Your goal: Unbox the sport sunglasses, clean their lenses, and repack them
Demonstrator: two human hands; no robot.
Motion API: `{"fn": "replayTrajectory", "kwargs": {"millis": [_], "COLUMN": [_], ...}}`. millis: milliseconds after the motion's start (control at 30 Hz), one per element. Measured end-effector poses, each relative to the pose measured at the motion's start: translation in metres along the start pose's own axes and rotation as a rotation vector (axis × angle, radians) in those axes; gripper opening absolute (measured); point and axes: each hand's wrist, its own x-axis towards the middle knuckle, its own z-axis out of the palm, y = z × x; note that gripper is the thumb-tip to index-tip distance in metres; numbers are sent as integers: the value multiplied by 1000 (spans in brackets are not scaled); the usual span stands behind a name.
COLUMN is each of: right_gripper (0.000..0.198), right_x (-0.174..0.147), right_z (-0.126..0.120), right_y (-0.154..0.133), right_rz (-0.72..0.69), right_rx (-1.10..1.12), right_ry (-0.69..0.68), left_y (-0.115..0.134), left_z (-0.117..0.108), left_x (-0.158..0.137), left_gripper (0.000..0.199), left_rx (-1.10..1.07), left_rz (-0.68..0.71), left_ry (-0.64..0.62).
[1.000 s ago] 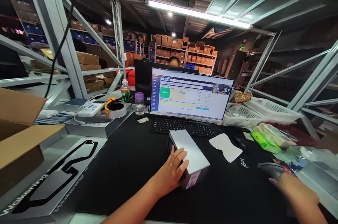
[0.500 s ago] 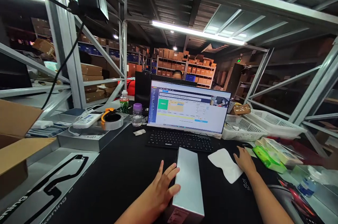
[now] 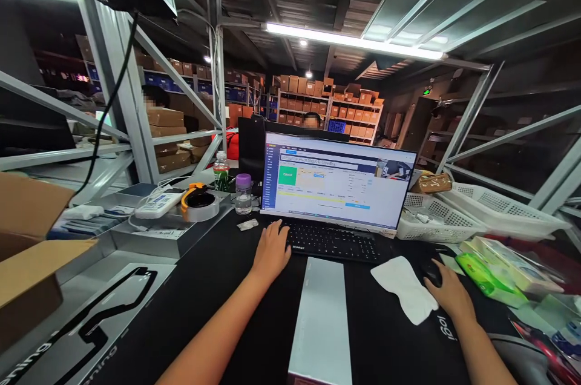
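Note:
My left hand (image 3: 271,250) lies at the left end of the black keyboard (image 3: 333,244), fingers stretched over its keys and holding nothing. Over on the right, my right hand (image 3: 449,291) curls around a dark computer mouse (image 3: 433,273) on the black desk mat. Between my forearms lies a long silver-white box (image 3: 321,318), untouched by either hand. A white sheet of paper (image 3: 405,289) with a curved outline lies between the box and the mouse. The lit monitor (image 3: 336,182) stands behind the keyboard and shows a page with a green square and a small camera picture.
An open cardboard box (image 3: 31,288) stands at the left, near flat silver boxes (image 3: 158,247) and a tape roll (image 3: 202,206). A purple-capped bottle (image 3: 243,194) stands beside the monitor. White baskets (image 3: 445,221) and a green wipes packet (image 3: 488,279) are at right. Other people appear behind.
My left hand has left the silver-white box and moved forward onto the keyboard's left end. My right hand stays on the right side, its mouse now visible. The view has shifted slightly.

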Motion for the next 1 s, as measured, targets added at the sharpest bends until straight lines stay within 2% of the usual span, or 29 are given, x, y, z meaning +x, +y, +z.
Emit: {"fn": "replayTrajectory", "kwargs": {"millis": [133, 233, 500, 667, 1000], "right_gripper": [58, 52, 43, 39, 37], "right_x": [2, 5, 6, 2, 0], "right_z": [4, 8, 13, 10, 7], "right_y": [6, 7, 11, 11, 6], "right_rz": [-20, -46, -37, -40, -34], "right_rx": [1, 13, -25, -63, -146], "right_ry": [5, 32, 70, 65, 43], "left_y": [-2, 1, 13, 9, 7], "left_z": [35, 44, 44, 45, 44], "left_x": [13, 7, -17, -18, -15], "left_gripper": [27, 25, 40, 39, 37], "left_rx": [1, 4, 1, 24, 49], "left_rz": [-112, -131, -124, -147, -167], "left_ry": [-8, -20, -129, -194, -244]}}
